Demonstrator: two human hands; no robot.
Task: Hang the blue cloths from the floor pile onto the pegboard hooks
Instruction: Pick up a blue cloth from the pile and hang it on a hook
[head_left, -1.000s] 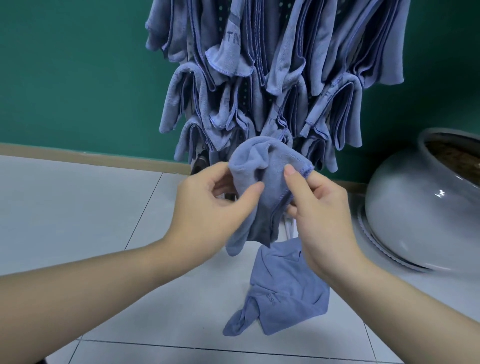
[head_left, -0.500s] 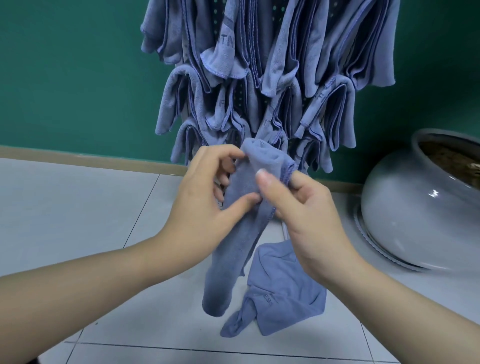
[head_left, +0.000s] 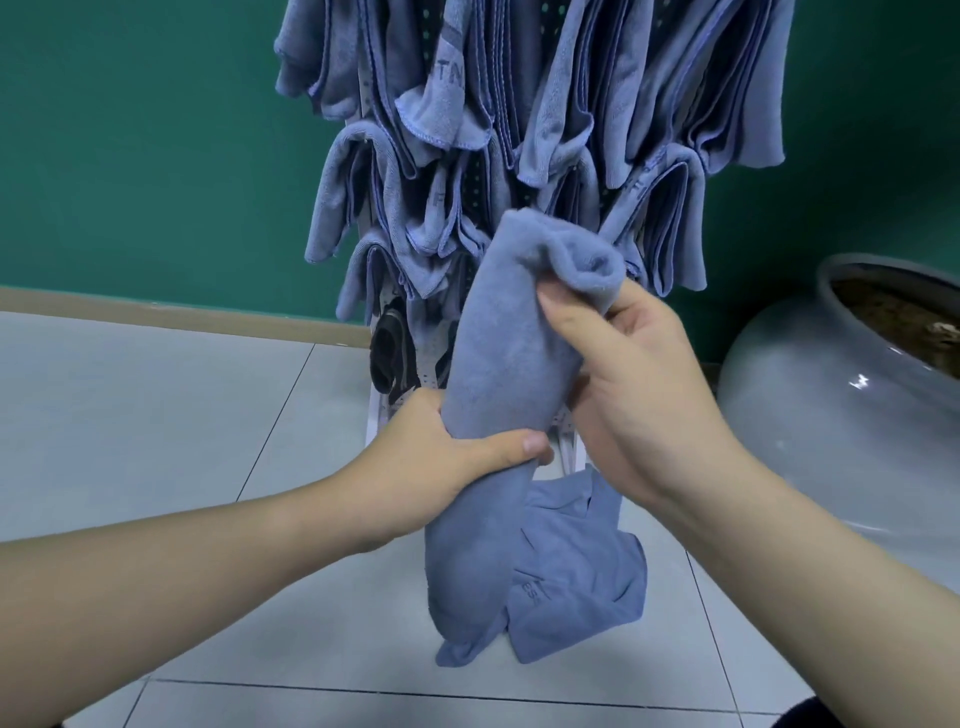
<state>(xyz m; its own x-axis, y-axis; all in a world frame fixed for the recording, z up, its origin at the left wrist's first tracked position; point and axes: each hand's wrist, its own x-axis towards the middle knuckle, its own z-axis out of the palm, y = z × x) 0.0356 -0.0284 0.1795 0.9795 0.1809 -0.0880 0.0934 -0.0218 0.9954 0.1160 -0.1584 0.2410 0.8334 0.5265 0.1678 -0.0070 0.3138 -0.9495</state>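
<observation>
2 hands work 1 cloth (head_left: 506, 332) in the head view, held upright just in front of the pegboard (head_left: 470, 202). The left hand (head_left: 441, 467) is wrapped round its middle, thumb across the near face. The right hand (head_left: 639, 384) pinches the folded top, thumb pressed into the roll of fabric there. Both are clamped on the same cloth; its tail hangs down to the floor (head_left: 156, 415).

1 more cloth lies crumpled on the floor (head_left: 576, 577), just right of that tail and partly behind it; it looks like the last of the pile, though anything nearer than the bottom edge is out of sight. Hung cloths (head_left: 519, 130) crowd the board in several rows, and no hook shows through them. At the far right stands a grey pot (head_left: 810, 395).

Judging by the grip, the step in hand is shaping the cloth for hanging. To do it well, keep the top fold tight in the right hand so a clear loop or doubled edge forms, and let the left hand steady the body, not squeeze it. Part the hung cloths first to find a free hook; the likeliest gap is low on the board, near the dark opening at its foot. Seat the fold fully over the hook before letting go, or the weight of the tail may drag it off.
</observation>
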